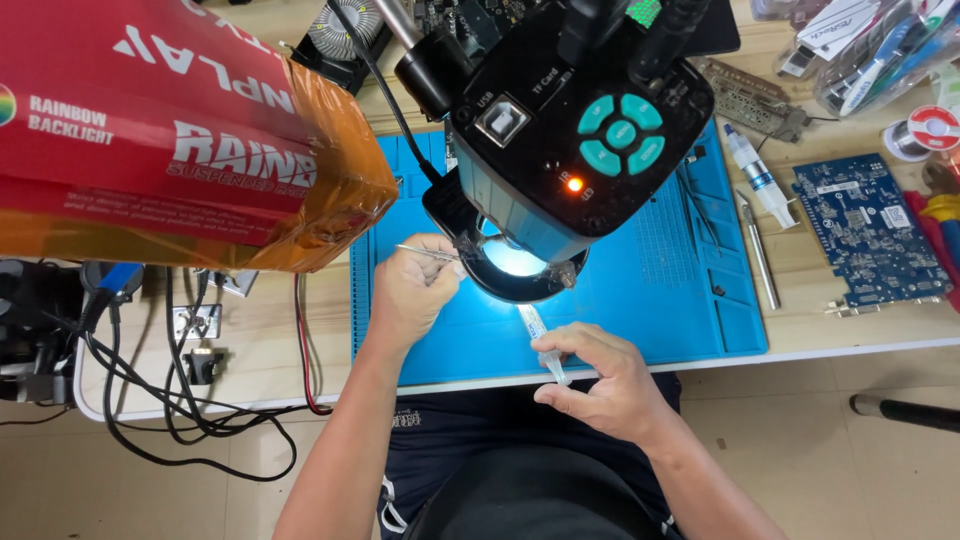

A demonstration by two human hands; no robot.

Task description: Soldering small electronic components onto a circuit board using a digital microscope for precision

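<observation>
**Syringe and tweezers under the scope: handling notes**

Your right hand grips a small clear syringe, fingers closed round the barrel near the plunger end, nozzle aimed up toward the lit ring of the microscope. It looks light, rigid plastic, likely slick; hold it on the barrel, low down, as you do, with the thumb free for the plunger.

Your left hand is clenched around thin metal tweezers, tips pointing right under the lens. They look stiff, springy and sharp; pinch mid-shaft, not at the tips.

Both hands work over the blue mat on the counter.

Hidden: the microscope head covers whatever sits beneath the light, so you cannot tell what the tweezer tips touch or whether the nozzle makes contact. The syringe contents are unreadable. A red box blocks the upper left.
</observation>
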